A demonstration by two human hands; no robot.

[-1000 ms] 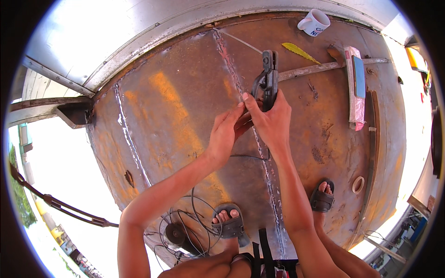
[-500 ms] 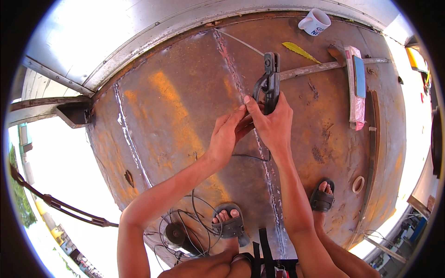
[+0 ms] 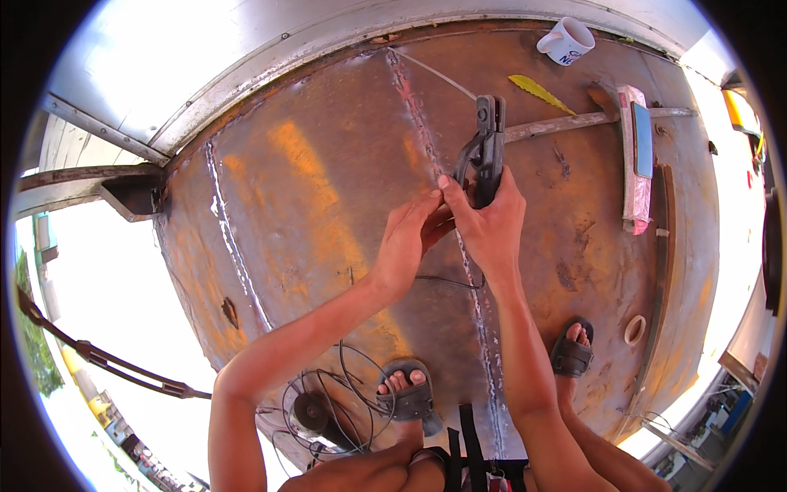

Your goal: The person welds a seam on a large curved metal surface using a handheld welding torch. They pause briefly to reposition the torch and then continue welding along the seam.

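Observation:
A black welding electrode holder [image 3: 489, 152] stands out from my right hand [image 3: 489, 215], whose fingers are closed round its handle. Clamped in its jaws, a thin grey electrode [image 3: 434, 74] slants up and left to the far end of a weld seam [image 3: 420, 127] on the rusty steel plate [image 3: 328, 107]. My left hand [image 3: 407, 240] meets the right one at the thumb, its bent fingers reaching under the lower part of the holder. Those fingertips are partly hidden. A black cable [image 3: 447, 281] shows below the hands.
Toward the far right are a white mug [image 3: 566, 41], a yellow leaf [image 3: 539, 93], a flat bar [image 3: 566, 125] and a pink pack [image 3: 635, 189] with a blue phone-like slab [image 3: 639, 141]. Coiled cable [image 3: 328, 394] lies by my left sandal [image 3: 406, 398]. A ring [image 3: 634, 330] lies right.
The view has shifted slightly, so the plate and the things on it appear a little further right. Both hands keep the same hold, and the electrode tip stays near the seam's far end.

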